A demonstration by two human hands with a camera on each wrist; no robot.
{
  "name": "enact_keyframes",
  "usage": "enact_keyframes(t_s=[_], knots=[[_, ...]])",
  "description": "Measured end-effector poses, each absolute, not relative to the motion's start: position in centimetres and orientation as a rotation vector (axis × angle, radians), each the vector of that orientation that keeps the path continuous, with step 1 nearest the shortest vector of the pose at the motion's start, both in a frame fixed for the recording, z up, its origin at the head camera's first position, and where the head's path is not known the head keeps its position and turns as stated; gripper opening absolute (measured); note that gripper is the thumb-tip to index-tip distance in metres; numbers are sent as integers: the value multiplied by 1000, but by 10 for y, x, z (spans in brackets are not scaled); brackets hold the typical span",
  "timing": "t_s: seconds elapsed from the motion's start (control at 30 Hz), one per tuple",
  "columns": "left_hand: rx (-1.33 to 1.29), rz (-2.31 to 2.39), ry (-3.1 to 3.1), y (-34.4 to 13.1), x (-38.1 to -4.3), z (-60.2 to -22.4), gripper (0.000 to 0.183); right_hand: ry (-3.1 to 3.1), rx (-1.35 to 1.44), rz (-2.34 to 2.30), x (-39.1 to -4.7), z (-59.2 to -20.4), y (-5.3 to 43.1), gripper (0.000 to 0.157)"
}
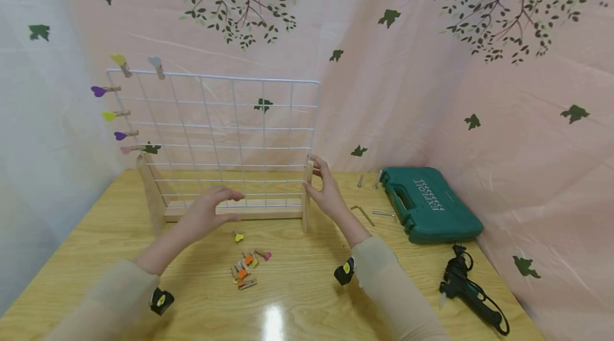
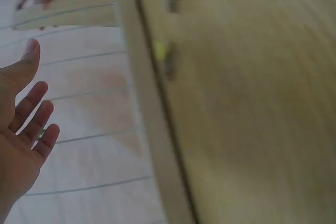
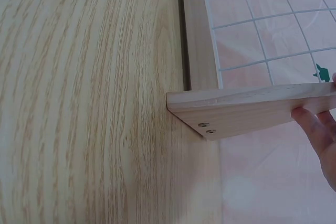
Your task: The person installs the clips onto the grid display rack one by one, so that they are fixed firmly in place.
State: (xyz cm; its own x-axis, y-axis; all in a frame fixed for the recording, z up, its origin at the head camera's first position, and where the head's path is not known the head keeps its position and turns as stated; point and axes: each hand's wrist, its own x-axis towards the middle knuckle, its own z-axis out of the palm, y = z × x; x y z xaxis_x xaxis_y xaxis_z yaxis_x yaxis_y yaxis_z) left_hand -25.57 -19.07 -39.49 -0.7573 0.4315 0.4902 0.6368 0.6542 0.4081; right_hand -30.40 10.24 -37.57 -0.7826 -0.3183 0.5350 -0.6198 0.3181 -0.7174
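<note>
A white wire grid stands upright in a wooden stand with a side board at each end. My right hand grips the upper part of the right side board, its thumb against the board. My left hand is in front of the grid's lower part, holding nothing, with thumb and fingers spread apart. Heart-topped wooden clothespins, such as a purple one and a light blue one, are clipped along the grid's left side and top left.
A pile of small clothespins lies on the table before the stand, with a yellow-hearted one closer to it. To the right are a green tool case, hex keys, bolts and a black glue gun.
</note>
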Motion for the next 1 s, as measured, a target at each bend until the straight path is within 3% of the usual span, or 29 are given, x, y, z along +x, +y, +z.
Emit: enact_keyframes(t_s=[0.2,0.63,1.0], knots=[[-945,-865,-2736,-195,-265,-432,38,-2310,843,1439,-305,-377,102,61],[-1228,-744,-2847,-198,-284,-461,24,-2306,835,1443,-305,-376,103,61],[-1007,-906,-2879,-196,-278,-456,8,-2308,833,1446,-307,-377,103,61]])
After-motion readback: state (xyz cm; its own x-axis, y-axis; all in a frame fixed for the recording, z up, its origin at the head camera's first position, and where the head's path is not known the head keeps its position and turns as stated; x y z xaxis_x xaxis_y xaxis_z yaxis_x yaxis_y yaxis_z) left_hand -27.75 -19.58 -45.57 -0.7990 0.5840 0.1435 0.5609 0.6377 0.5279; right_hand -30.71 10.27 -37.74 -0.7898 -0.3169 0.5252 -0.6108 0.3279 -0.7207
